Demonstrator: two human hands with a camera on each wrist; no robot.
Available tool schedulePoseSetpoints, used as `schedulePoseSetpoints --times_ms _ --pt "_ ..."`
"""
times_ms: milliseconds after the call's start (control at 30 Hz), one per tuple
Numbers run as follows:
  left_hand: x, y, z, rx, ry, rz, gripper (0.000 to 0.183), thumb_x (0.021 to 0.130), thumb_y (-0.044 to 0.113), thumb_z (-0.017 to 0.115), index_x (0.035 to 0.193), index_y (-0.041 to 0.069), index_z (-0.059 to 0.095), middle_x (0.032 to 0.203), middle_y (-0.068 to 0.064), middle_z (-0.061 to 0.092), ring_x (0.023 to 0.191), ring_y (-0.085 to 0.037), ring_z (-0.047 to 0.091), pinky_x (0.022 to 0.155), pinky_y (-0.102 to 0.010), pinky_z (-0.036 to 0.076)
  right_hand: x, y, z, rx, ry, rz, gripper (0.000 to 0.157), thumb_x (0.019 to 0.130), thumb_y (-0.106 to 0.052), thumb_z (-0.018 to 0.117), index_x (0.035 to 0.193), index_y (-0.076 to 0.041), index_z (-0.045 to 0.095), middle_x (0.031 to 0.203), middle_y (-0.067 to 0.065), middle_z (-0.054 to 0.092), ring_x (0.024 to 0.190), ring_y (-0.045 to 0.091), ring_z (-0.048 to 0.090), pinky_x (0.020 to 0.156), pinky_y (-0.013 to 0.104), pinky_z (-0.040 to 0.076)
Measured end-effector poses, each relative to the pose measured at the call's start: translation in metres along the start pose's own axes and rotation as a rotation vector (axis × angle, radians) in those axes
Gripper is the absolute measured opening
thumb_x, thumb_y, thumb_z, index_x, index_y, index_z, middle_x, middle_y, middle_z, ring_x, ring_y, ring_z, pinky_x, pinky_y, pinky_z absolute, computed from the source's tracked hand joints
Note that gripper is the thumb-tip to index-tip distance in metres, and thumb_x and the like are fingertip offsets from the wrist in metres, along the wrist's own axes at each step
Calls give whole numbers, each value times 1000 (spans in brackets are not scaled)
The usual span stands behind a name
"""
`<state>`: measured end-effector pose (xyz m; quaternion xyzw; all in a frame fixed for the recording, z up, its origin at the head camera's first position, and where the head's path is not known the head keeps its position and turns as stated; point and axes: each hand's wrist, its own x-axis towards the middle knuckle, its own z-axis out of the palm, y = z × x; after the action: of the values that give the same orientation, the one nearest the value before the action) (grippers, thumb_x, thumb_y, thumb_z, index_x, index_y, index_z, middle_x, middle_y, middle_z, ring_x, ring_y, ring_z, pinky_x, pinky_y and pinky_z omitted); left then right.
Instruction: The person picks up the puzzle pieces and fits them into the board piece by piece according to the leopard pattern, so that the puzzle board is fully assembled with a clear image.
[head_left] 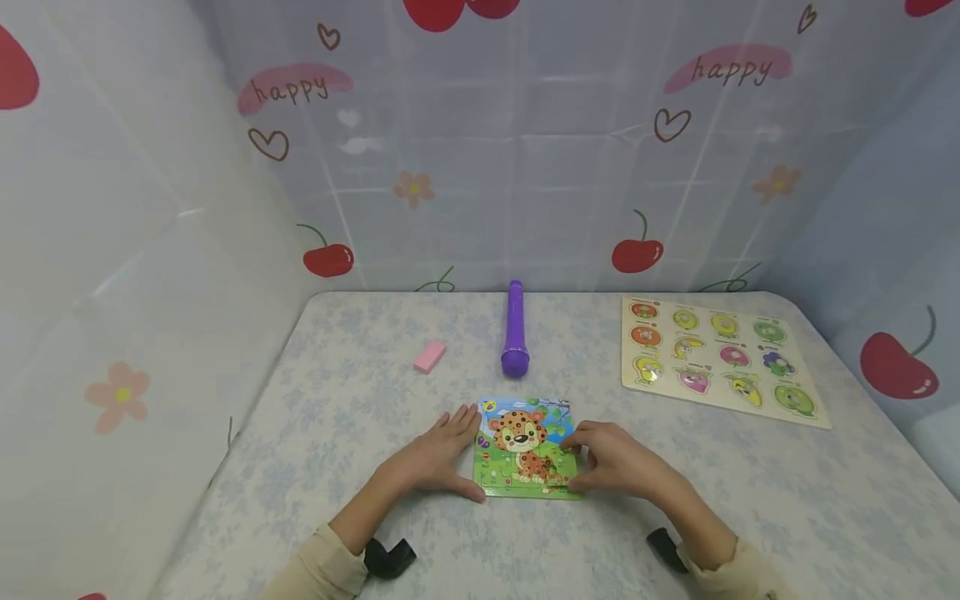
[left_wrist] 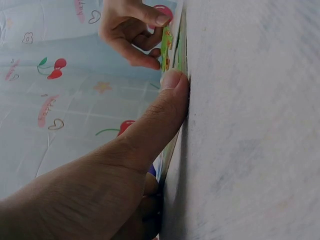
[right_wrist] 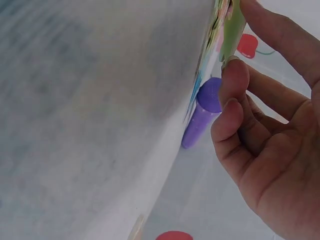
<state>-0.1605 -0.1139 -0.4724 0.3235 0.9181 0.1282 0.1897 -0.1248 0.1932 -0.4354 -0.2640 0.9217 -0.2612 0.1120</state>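
A square leopard jigsaw puzzle [head_left: 510,408] lies on the table in front of the person. Along its left edge rests the left hand [head_left: 442,454], fingers extended and thumb at the lower left corner. At the lower right, the right hand [head_left: 615,458] pinches a green puzzle piece [right_wrist: 233,30] between thumb and fingers. In the left wrist view this piece [left_wrist: 167,42] stands tilted just above the board. Whether its far edge touches the board cannot be told.
A purple toy microphone [head_left: 515,329] lies behind the puzzle, with a pink block [head_left: 430,357] to its left. At the back right is a wooden fruit puzzle board [head_left: 708,367]. A printed curtain [head_left: 510,167] hangs round the table's back and sides.
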Motion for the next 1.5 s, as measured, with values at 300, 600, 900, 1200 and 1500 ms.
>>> schedulePoseSetpoints --times_ms 300,600,900,1200,1500 --pt "0 0 1 16 3 9 123 71 71 70 156 3 13 165 -12 6 153 -27 5 126 -45 11 6 -3 5 3 -29 39 47 69 -22 87 110 -5 71 91 -3 60 66 3 47 56 19 43" --pt "-1 -1 1 2 1 7 123 71 70 70 156 3 12 165 -11 6 153 -26 4 126 -45 10 8 -5 8 -34 -32 25 47 67 -22 88 108 -4 72 89 -5 61 68 4 45 58 20 39" --pt "0 -1 0 -3 3 17 123 72 70 71 156 3 12 165 -12 5 153 -27 4 126 -45 10 12 -8 8 -55 -39 100 48 64 -22 90 105 -5 72 89 -4 65 77 8 52 70 29 46" --pt "1 -1 -1 -21 6 9 123 71 69 72 156 3 13 165 -12 6 153 -27 4 126 -44 10 11 -11 7 -81 -24 146 46 62 -21 90 102 -6 72 86 -4 63 78 9 52 73 31 47" --pt "1 -1 -1 -13 -6 3 122 72 68 72 156 3 12 165 -12 6 153 -27 4 126 -45 9 13 -13 9 -76 -19 141 47 62 -21 90 102 -5 72 85 -4 62 76 9 50 70 29 45"
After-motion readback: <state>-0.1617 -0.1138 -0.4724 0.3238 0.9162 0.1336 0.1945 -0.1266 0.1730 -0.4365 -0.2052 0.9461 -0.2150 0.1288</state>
